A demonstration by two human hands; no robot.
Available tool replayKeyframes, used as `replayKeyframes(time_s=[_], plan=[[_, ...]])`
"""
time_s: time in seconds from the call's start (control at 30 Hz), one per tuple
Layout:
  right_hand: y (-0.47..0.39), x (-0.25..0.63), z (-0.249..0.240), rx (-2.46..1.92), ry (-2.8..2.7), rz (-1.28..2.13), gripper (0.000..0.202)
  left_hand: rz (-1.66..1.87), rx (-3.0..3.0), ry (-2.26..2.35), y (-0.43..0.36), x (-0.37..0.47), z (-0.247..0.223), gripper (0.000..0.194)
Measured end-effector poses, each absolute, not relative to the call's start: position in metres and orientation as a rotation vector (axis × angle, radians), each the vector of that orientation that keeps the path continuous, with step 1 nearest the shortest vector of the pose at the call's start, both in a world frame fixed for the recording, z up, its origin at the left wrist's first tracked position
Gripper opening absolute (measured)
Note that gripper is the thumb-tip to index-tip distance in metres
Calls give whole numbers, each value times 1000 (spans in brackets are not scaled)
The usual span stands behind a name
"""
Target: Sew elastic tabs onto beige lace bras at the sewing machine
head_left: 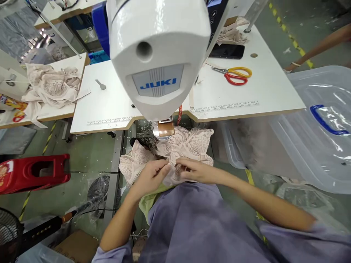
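Observation:
Several pale pink lace garments [196, 144] lie bunched in front of the body, below a white sewing machine head [159, 47]. My left hand [153, 175] has its thumb and fingers pinched on the garment's light strap or edge. Close on its right, my right hand [196, 170] holds the same piece with its fingertips, its fingers bent over the lace. The two hands nearly meet at a small folded part of the fabric. The machine's metal plate [166, 128] sits just above and behind the lace.
Red and yellow scissors [237, 76] and a black phone [227, 51] lie on the white table [274, 87]. At the right stands a clear plastic bin [315, 146], with another person's arm [323, 49] behind it. A red stool [35, 173] and a fan [11, 230] are at left.

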State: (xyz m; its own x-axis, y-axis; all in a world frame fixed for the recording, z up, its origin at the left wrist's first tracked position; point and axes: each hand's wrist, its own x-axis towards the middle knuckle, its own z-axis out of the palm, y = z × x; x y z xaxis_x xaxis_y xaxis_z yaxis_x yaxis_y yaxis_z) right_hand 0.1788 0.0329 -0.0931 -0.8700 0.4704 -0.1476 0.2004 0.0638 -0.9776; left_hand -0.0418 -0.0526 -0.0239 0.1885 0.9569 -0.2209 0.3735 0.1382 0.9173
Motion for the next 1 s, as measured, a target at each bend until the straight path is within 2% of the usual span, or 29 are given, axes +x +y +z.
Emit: replayKeyframes(time_s=[0.1, 0.17, 0.3, 0.43, 0.53, 0.7, 0.8, 0.87, 1.0], plan=[[29, 146, -96, -765, -1497, 2319, 57, 607, 1556, 1360, -48, -43, -18, 41], [29, 130, -98, -861, -1237, 2280, 50, 587, 1589, 1503, -46, -45, -23, 36], [29, 121, -105, -1030, -1306, 1735, 29, 911, 1474, 2097, -47, -42, -46, 19], [23, 120, -119, -865, -1759, 1142, 9, 1014, 1043, 1751, -49, -27, -69, 31], [18, 120, -127, -647, -1997, 808, 11, 1040, 978, 1669, -46, -21, -77, 36], [23, 131, -122, -691, -1974, 914, 8, 1058, 1159, 1852, -45, -26, -71, 34], [34, 134, -112, -724, -2010, 850, 23, 1026, 1299, 1802, -45, -27, -63, 31], [42, 131, -107, -721, -2078, 882, 31, 1059, 1214, 1732, -44, -26, -58, 28], [47, 126, -106, -777, -2040, 1017, 27, 1050, 1057, 1730, -41, -22, -56, 28]])
